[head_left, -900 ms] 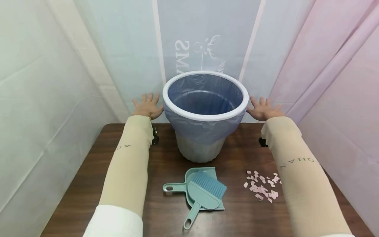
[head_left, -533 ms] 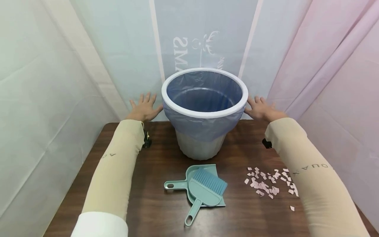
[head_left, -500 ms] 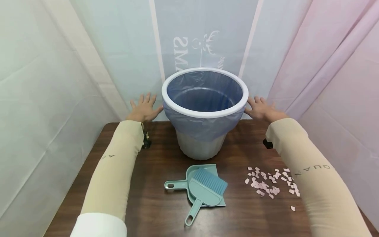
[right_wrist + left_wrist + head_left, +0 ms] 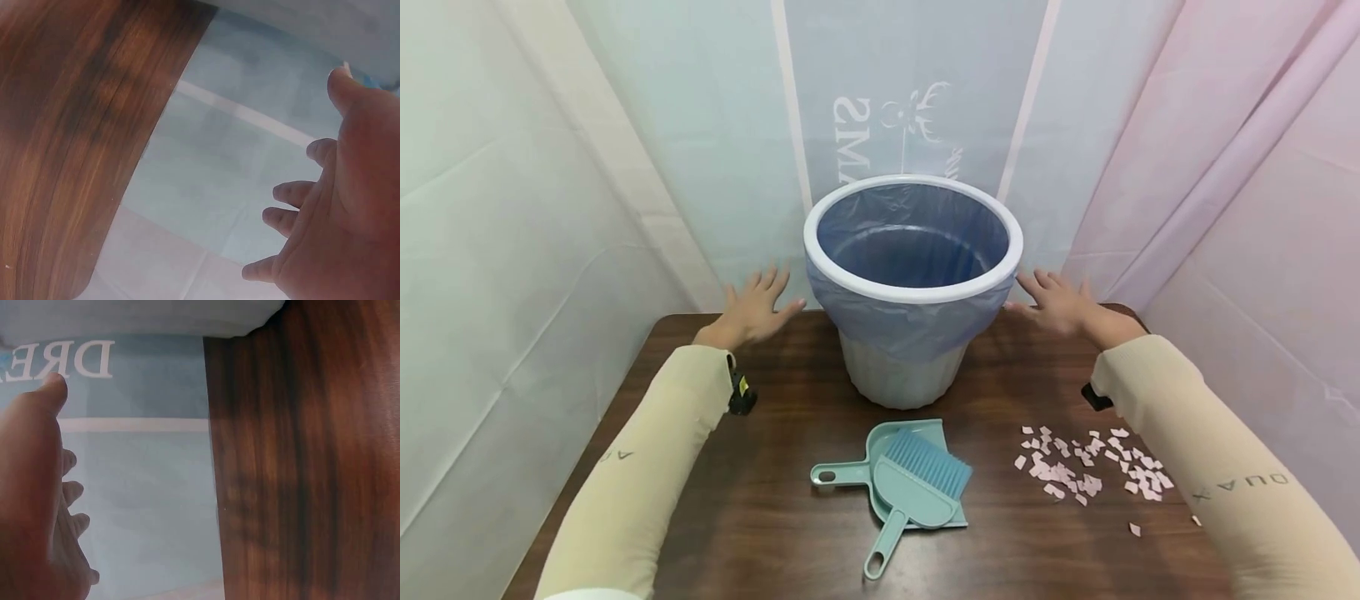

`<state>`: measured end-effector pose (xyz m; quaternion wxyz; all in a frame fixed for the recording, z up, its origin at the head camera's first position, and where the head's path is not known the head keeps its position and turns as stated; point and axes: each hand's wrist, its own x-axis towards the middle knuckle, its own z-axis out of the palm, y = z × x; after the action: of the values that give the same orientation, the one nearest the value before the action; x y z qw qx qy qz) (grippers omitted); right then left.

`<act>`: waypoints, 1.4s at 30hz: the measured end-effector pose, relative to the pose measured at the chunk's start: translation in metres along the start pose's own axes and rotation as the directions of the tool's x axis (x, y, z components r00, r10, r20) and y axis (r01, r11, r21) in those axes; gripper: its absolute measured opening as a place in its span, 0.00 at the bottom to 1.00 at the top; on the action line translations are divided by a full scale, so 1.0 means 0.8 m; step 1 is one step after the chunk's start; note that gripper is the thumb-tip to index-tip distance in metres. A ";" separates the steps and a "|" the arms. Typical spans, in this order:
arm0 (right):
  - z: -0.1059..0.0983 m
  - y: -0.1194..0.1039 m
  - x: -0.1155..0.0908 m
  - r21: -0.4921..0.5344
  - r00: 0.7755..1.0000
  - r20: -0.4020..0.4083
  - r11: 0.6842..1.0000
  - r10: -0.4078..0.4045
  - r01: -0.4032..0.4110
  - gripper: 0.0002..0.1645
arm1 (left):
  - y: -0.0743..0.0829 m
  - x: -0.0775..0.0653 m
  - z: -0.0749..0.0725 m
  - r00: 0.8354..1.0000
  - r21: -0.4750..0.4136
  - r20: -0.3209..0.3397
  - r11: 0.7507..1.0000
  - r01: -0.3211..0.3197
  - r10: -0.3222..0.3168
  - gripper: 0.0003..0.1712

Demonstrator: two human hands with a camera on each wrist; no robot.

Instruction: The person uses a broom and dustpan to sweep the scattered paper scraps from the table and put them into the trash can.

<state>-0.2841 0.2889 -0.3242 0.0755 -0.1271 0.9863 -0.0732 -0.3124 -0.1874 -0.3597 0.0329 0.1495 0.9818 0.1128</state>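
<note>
As the two arms come back toward the near side, the left hand [image 4: 750, 315] and the right hand [image 4: 1063, 308] sit lower beside the white bin [image 4: 904, 375] than a moment ago, and here the sleeves swing wider too! The left one drifts left, the right one [image 4: 1217, 450] drifts right, and more paper scraps [image 4: 1056, 472] come into sight on the right of the worktop [image 4: 760, 508].

Both hands are empty, fingers spread and fairly straight, the left just short of the bin; whether the right brushes the blue liner [image 4: 910, 325], I cannot tell.

And the bin itself? Upright at the far middle, liner folded over its outside below the rim, no visible shift. Nearer, the green dustpan [image 4: 880, 446] lies unmoved, handle to the left, with the brush [image 4: 917, 496] resting across it, bristles toward the far right.

So what does it mean? By my reading, only the arms are changing: both hands look free, the tools lie untouched, and the scraps are unswept.
</note>
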 end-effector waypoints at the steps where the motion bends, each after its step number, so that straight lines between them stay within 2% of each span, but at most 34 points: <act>1: 0.002 0.000 -0.004 0.013 1.000 -0.003 1.000 -0.006 0.006 0.49 | 0.000 -0.003 0.002 1.000 -0.010 0.004 1.000 -0.007 0.007 0.47; 8: 0.011 -0.010 -0.032 0.057 0.995 -0.035 0.994 -0.090 0.092 0.48 | 0.002 -0.031 0.014 0.998 -0.044 0.030 0.997 -0.059 0.060 0.45; 12: 0.011 -0.018 -0.047 0.052 0.988 -0.053 0.988 -0.143 0.146 0.47 | 0.008 -0.054 0.019 0.996 -0.079 0.026 0.993 -0.085 0.088 0.43; 16: 0.021 -0.019 -0.062 0.067 0.981 -0.075 0.981 -0.178 0.183 0.44 | 0.018 -0.076 0.031 0.990 -0.112 -0.005 0.984 -0.139 0.139 0.41; 24: 0.042 -0.030 -0.089 0.111 0.955 -0.129 0.954 -0.265 0.280 0.41 | 0.042 -0.125 0.050 0.972 -0.126 -0.042 0.963 -0.237 0.233 0.38; 29: 0.057 -0.042 -0.108 0.126 0.941 -0.163 0.940 -0.297 0.318 0.40 | 0.060 -0.149 0.061 0.948 -0.142 -0.073 0.938 -0.317 0.309 0.38; 33: 0.071 -0.059 -0.123 0.135 0.921 -0.178 0.919 -0.346 0.371 0.41 | 0.070 -0.167 0.071 0.936 -0.172 -0.078 0.921 -0.351 0.342 0.40; 39: 0.092 -0.096 -0.145 0.124 0.890 -0.184 0.889 -0.417 0.442 0.42 | 0.080 -0.185 0.089 0.938 -0.220 -0.008 0.914 -0.340 0.347 0.46; 42: 0.102 -0.117 -0.156 0.102 0.861 -0.185 0.862 -0.474 0.496 0.42 | 0.086 -0.190 0.099 0.934 -0.230 0.017 0.911 -0.343 0.356 0.47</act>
<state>-0.1287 0.2221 -0.3729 -0.0127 -0.3596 0.9171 -0.1713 -0.1401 -0.1528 -0.4163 0.0573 0.3211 0.9189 0.2219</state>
